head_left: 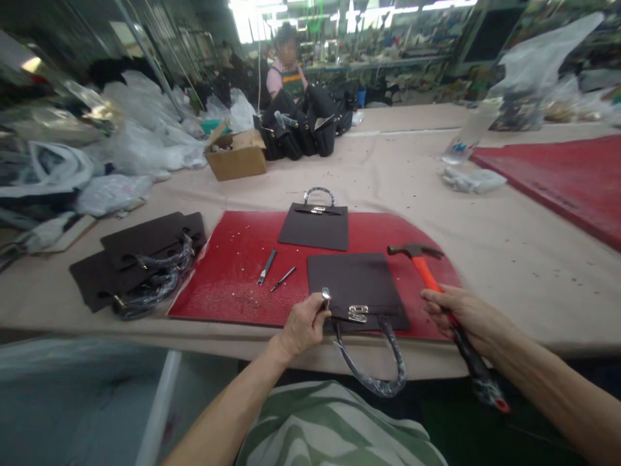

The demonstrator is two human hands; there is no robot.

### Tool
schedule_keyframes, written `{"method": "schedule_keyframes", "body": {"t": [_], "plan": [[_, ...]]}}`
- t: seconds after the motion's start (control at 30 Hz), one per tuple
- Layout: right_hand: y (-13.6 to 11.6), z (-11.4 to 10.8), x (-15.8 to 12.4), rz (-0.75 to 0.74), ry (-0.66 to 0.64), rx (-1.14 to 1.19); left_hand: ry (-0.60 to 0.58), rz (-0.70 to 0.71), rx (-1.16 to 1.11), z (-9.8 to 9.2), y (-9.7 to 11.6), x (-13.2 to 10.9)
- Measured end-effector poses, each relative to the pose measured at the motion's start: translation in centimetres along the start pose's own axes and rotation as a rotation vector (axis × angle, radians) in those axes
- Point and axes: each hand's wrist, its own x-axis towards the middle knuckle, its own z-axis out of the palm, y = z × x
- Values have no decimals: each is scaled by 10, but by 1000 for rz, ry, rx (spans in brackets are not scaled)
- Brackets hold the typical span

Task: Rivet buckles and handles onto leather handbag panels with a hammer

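My right hand is wrapped round the orange and black handle of a claw hammer, its head raised over the red board. My left hand pinches a short dark strap with a shiny metal tip, at the left edge of a dark brown bag panel. Metal clasp plates sit on that panel, and its plastic-wrapped handle hangs over the table edge. A second brown bag panel with its handle lies farther back. Left of the panels are a flat metal punch and a thin pointed tool.
Under the panels lies a red board scattered with small bits. More brown panels are stacked at left. Behind stand a cardboard box, black bags and a clear bottle. Another person is across the table.
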Motion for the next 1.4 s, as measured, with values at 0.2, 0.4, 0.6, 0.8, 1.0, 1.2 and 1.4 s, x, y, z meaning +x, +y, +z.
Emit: {"method": "schedule_keyframes", "body": {"t": [0.2,0.4,0.6,0.8,1.0,1.2,1.4], "plan": [[-52,43,-48,-632,173,-582,-9,-12,21,1,-3,-1],[-65,54,-58,-812,69,-814,9,3,7,2,-4,-3],[-60,56,-63,-846,56,-882,-6,16,2,1,-4,-2],[-25,24,-24,-398,21,-694,-21,45,-24,-1,-4,0],[43,0,25,-66,231,-821,-19,3,-60,-6,-1,0],[50,21,3,-179,453,-1066,17,6,-25,-13,4,0],[61,65,-20,-5,375,-836,57,-140,-96,-15,3,-6]]}}
